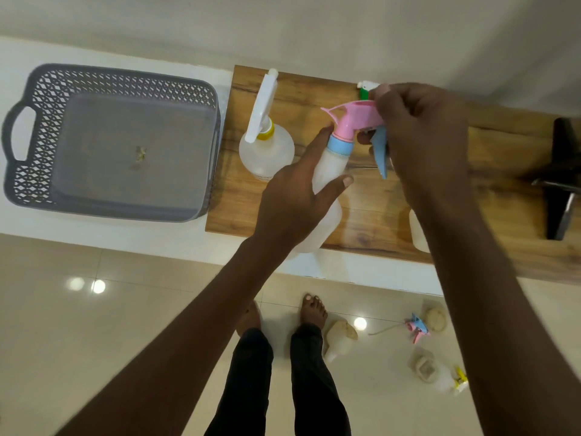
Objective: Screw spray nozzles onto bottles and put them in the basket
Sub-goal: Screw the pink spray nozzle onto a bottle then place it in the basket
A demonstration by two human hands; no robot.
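My left hand [294, 193] grips a translucent white bottle [328, 171] held over the wooden board [361, 202]. My right hand [421, 133] is closed on the pink spray nozzle [352, 116], which has a blue collar and a blue trigger and sits on the bottle's neck. A second bottle [265, 152] with a white nozzle and yellow collar stands on the board to the left. Left of the board rests the grey lattice basket [122, 80], with no bottles in it. A green and white nozzle [364, 89] peeks out behind my right hand.
Another white bottle [418, 234] is half hidden under my right forearm. A black object [559, 184] lies at the board's right end. On the tiled floor near my feet lie a bottle [338, 339], a pink-blue nozzle [416, 328] and another bottle with a yellow nozzle [440, 372].
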